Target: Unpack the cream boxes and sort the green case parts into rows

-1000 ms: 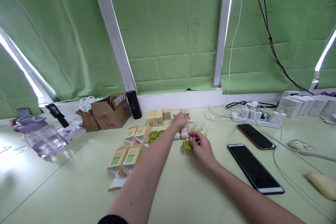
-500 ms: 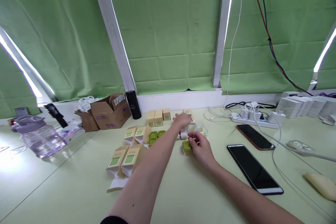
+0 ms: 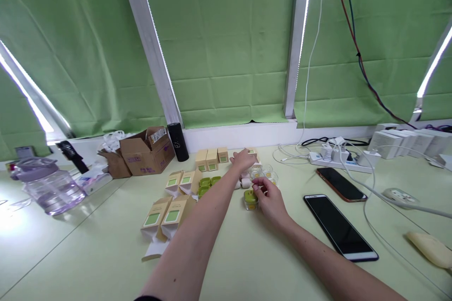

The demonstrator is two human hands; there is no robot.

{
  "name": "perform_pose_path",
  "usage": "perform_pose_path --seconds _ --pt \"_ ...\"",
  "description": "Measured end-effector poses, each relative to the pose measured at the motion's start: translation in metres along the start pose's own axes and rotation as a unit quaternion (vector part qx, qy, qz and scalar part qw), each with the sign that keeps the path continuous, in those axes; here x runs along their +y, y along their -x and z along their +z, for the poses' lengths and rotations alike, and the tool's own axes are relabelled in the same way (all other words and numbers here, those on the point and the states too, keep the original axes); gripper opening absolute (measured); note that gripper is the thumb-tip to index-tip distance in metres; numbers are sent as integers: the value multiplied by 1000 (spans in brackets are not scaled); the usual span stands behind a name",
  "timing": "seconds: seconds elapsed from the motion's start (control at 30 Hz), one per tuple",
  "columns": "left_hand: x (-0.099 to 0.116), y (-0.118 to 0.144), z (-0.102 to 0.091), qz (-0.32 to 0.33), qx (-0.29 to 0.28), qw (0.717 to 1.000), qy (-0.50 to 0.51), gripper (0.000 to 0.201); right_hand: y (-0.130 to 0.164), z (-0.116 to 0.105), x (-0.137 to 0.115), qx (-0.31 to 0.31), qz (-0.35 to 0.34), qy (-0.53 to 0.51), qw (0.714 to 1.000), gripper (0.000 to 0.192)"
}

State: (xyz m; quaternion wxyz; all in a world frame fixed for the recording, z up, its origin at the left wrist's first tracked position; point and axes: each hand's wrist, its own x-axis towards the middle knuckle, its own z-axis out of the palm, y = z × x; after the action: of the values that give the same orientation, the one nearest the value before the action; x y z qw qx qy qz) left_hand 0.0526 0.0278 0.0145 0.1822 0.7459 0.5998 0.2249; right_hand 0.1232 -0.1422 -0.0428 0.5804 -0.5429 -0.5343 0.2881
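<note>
My right hand is closed, its thumb and fingers pinching the side of a small clear square container with a green lid, which sits on the table. Farther back, my left hand reaches palm down beside a small kraft box. Some of its fingers are bent and the rest hidden behind the hand, so I cannot tell whether it grips anything. Small pale pink pieces lie below my left wrist. Several clear round containers with yellow marks stand between and behind my hands.
Green lids lie left of my left forearm. Kraft boxes with green labels stand farther left, smaller ones behind. Two phones, a power strip and loose cables are at right. A water jug and cardboard carton stand left.
The view has shifted slightly. My left hand has moved a little at the back; my right hand stays on the green-lidded container.
</note>
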Motion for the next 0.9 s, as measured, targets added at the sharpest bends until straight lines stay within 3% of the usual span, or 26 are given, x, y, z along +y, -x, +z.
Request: perform_pose_path --seconds 0.23,0.37,0.53,0.7,0.9 --pt "-5 41 -43 66 65 995 37 41 -3 -2 3 23 12 -5 1000 29" --pt "-17 93 -60 137 44 989 43 44 -4 -3 8 20 22 -7 1000 28" --pt "-39 164 -66 226 5 974 -8 53 -5 -1 15 -13 23 -11 1000 26" --pt "-53 205 -72 175 -57 983 -23 53 -2 6 17 -66 6 -57 996 25" --pt "-71 212 -63 127 -11 991 47 51 8 9 9 -158 -36 -63 985 37"
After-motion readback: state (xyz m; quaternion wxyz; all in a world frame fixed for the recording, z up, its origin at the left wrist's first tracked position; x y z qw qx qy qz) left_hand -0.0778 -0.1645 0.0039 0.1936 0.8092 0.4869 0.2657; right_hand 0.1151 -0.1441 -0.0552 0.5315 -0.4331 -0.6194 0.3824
